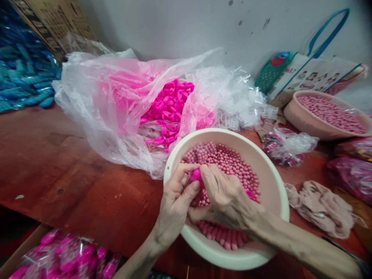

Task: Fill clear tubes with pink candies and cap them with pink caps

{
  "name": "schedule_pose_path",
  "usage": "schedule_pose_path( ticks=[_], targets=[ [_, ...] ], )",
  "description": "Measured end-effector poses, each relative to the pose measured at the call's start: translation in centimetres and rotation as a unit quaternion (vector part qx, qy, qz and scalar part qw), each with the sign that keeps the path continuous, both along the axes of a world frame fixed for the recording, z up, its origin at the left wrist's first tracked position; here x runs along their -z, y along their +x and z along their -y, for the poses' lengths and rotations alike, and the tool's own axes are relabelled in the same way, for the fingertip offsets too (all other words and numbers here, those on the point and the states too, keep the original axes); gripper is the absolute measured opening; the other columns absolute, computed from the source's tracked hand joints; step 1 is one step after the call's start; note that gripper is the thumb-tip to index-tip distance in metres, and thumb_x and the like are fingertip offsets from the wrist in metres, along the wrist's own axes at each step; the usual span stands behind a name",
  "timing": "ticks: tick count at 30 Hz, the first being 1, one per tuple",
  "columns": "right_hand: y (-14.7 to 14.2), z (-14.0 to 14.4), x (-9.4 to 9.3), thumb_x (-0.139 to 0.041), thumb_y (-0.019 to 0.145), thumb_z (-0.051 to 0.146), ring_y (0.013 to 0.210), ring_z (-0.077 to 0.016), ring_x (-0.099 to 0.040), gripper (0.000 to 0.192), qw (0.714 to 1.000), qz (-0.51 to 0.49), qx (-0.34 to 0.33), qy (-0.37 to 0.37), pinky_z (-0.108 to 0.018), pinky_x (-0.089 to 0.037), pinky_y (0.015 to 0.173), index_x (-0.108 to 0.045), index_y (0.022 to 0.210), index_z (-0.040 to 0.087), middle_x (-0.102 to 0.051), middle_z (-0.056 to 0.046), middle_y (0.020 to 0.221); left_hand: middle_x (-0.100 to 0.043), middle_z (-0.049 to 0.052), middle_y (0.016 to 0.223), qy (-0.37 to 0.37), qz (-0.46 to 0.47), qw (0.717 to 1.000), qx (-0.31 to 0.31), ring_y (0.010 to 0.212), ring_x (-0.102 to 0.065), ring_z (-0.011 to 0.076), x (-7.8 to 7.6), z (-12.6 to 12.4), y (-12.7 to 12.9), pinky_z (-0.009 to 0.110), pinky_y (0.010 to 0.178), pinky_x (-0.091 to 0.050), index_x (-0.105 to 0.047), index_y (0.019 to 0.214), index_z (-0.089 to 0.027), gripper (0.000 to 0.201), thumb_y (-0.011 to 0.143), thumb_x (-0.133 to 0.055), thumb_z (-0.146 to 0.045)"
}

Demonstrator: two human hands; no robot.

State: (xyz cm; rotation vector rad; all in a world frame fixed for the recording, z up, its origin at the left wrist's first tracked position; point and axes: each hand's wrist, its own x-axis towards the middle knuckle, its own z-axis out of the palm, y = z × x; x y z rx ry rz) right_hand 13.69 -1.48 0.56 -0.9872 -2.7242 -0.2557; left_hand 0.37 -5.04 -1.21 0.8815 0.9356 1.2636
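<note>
A bright pink plastic piece (197,176) is pinched over the cream bowl (273,186) between the fingers of the left hand (176,199) and the right hand (225,195), both clenched on it from either side. It shows only as a small rounded tip, glossy; the rest is hidden by the fingers. The bowl is seen heaped with pale pink beads (229,161), so plenty is judged left. The open clear bag (116,100) behind is filled with similar hot-pink pieces, and wrapped pink items (64,255) are glimpsed below the table edge.
</note>
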Motion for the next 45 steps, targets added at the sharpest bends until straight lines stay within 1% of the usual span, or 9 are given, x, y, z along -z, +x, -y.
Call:
schedule_pose_path(
  ticks=[6,12,17,20,27,36,39,42,45],
  targets=[
    [0.5,0.0,-0.1,-0.049,0.08,0.029,0.066,-0.0216,-0.053,0.021,0.994,-0.08,0.011,-0.074,-0.034,-0.046,0.054,-0.055,0.091,0.013,-0.056,-0.011,0.08,-0.061,0.002,0.099,-0.001,0.008,1.0,0.021,0.087,-0.057,0.011,-0.7,-0.5,0.3,0.021,0.082,-0.044,-0.053,0.11,-0.023,0.022,0.089,-0.053,-0.023],
    [1.8,0.5,-0.1,-0.063,0.073,0.029,0.1,-0.0239,-0.055,0.06,0.949,-0.21,0.038,-0.23,-0.037,-0.05,0.083,-0.038,0.125,0.014,-0.056,-0.012,0.111,-0.056,-0.002,0.083,-0.004,-0.036,0.998,0.049,0.071,-0.052,0.0079,-0.9,-0.3,0.3,0.019,0.074,-0.045,-0.046,0.119,-0.026,0.033,0.088,-0.056,-0.025],
    [1.6,1.2,0.4,-0.056,0.079,0.044,0.104,-0.0295,-0.053,0.057,0.979,-0.158,0.039,-0.126,-0.043,-0.049,0.085,-0.041,0.121,0.008,-0.055,-0.019,0.11,-0.059,0.001,0.094,-0.01,-0.045,0.998,0.04,0.082,-0.056,0.0107,-0.8,-0.1,0.4,0.02,0.077,-0.045,-0.047,0.117,-0.025,0.03,0.087,-0.056,-0.024],
    [0.9,1.2,0.2,-0.048,0.084,0.042,0.082,-0.0248,-0.058,0.04,0.99,-0.121,0.031,-0.063,-0.036,-0.051,0.068,-0.049,0.108,0.009,-0.058,-0.014,0.09,-0.059,0.001,0.096,-0.004,-0.044,0.999,0.03,0.088,-0.056,0.0112,-0.6,0.0,0.3,0.02,0.08,-0.045,-0.05,0.114,-0.026,0.028,0.087,-0.056,-0.023],
    [0.7,1.1,0.2,-0.043,0.08,0.019,0.048,-0.0152,-0.046,0.009,0.999,-0.017,0.03,0.042,-0.026,-0.025,0.039,-0.051,0.078,0.015,-0.049,-0.003,0.063,-0.058,-0.001,0.084,-0.023,0.01,0.999,0.03,0.076,-0.054,0.0084,-0.5,0.1,0.0,0.016,0.069,-0.043,-0.057,0.106,-0.024,0.021,0.085,-0.06,-0.021],
    [0.0,0.1,0.7,-0.036,0.083,0.062,0.043,-0.0161,-0.047,0.051,0.996,-0.073,0.015,0.052,-0.027,-0.023,0.039,-0.049,0.067,0.015,-0.049,-0.004,0.056,-0.058,-0.002,0.074,-0.039,0.003,0.999,0.038,0.067,-0.054,0.0088,-0.4,-0.5,-0.1,0.017,0.062,-0.042,-0.057,0.1,-0.021,0.017,0.083,-0.061,-0.02],
    [-0.4,0.0,0.3,-0.038,0.082,0.062,0.047,-0.0174,-0.049,0.05,0.996,-0.084,0.038,0.0,-0.027,-0.027,0.042,-0.05,0.073,0.014,-0.051,-0.005,0.062,-0.058,-0.002,0.077,-0.025,0.0,0.999,0.026,0.074,-0.056,0.0096,-0.6,-1.0,-0.1,0.019,0.071,-0.045,-0.054,0.1,-0.02,0.017,0.084,-0.06,-0.021],
    [-0.1,0.0,-0.3,-0.05,0.081,0.051,0.06,-0.0195,-0.054,0.041,0.982,-0.124,0.061,-0.127,-0.029,-0.037,0.051,-0.052,0.092,0.012,-0.057,-0.006,0.075,-0.058,0.0,0.085,-0.022,0.002,1.0,0.016,0.076,-0.056,0.0092,-1.0,-1.3,0.1,0.018,0.072,-0.046,-0.052,0.107,-0.021,0.026,0.083,-0.061,-0.02],
    [1.3,-0.1,-0.6,-0.064,0.073,0.05,0.078,-0.0213,-0.059,0.068,0.948,-0.188,0.06,-0.25,-0.031,-0.044,0.064,-0.04,0.123,0.011,-0.061,-0.008,0.095,-0.057,-0.002,0.079,-0.042,0.006,0.999,0.034,0.06,-0.053,0.0056,-1.3,-1.3,0.2,0.014,0.055,-0.044,-0.045,0.122,-0.024,0.045,0.081,-0.063,-0.019]
  ],
)
